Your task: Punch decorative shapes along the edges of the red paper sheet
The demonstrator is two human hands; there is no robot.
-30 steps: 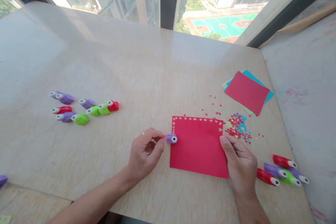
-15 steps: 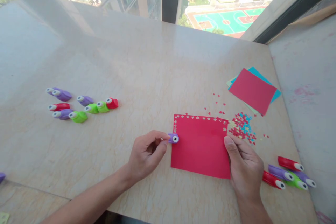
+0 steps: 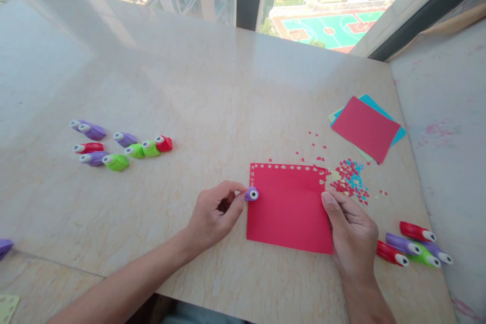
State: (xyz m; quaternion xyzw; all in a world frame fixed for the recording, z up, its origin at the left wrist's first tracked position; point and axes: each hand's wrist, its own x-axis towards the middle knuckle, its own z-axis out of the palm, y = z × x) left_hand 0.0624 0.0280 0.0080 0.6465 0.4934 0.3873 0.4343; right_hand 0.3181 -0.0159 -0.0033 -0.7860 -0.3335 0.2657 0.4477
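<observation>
A red sheet of paper [image 3: 288,212] has small shapes punched along its top edge and the upper parts of both sides. My left hand [image 3: 218,212] pinches a purple craft punch [image 3: 251,194] with a star on its round button, set over the sheet's left edge just below the punched holes. The sheet's right edge is gripped by my right hand [image 3: 351,233], thumb on top and fingers mostly hidden beneath. Close beyond that hand lies a pile of red, blue and pale yellow paper confetti [image 3: 350,179].
Several purple, green and red punches [image 3: 116,163] stand at the left; another group [image 3: 417,243] lies at the right near the wall. Red, blue and pale green paper sheets [image 3: 366,129] are stacked at the back right. A yellowish punched scrap [image 3: 8,308] is at the lower left.
The whole view has shifted slightly. The purple punch is still at the sheet's left edge in my left hand, and my right hand keeps its hold on the paper.
</observation>
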